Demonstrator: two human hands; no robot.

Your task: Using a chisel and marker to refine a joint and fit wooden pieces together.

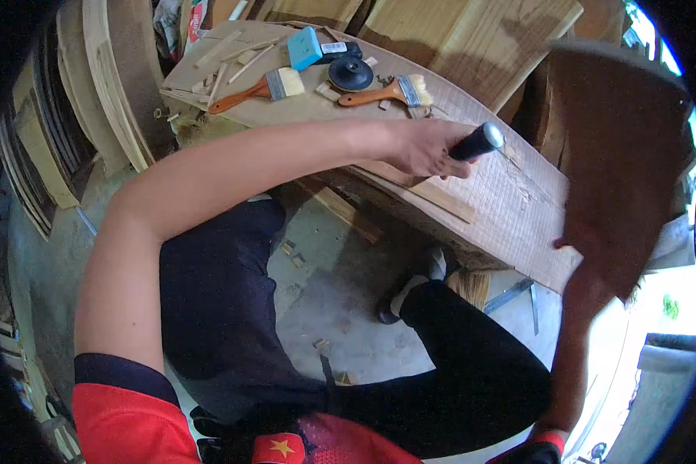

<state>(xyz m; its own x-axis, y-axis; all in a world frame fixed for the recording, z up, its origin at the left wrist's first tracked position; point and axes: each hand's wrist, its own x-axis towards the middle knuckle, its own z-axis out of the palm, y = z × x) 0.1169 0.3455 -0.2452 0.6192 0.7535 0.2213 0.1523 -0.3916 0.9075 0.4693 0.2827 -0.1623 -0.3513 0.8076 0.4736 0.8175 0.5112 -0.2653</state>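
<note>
My left hand (421,151) is closed round an upright black-handled tool (472,143) with a silver cap, probably a chisel, over a thin wood strip (448,203) on the pale plank bench (526,209). Its lower end is mostly hidden. At the right, my right hand (584,274) grips a large dark brown block (619,147), somewhat blurred, raised beside the bench and higher than the capped handle.
Two brushes (282,85) (398,91), a black disc (350,73), a blue block (303,48) and offcuts (232,58) lie at the back of the bench. Boards (456,35) lean behind it and at left (100,77). My legs (456,363) are below.
</note>
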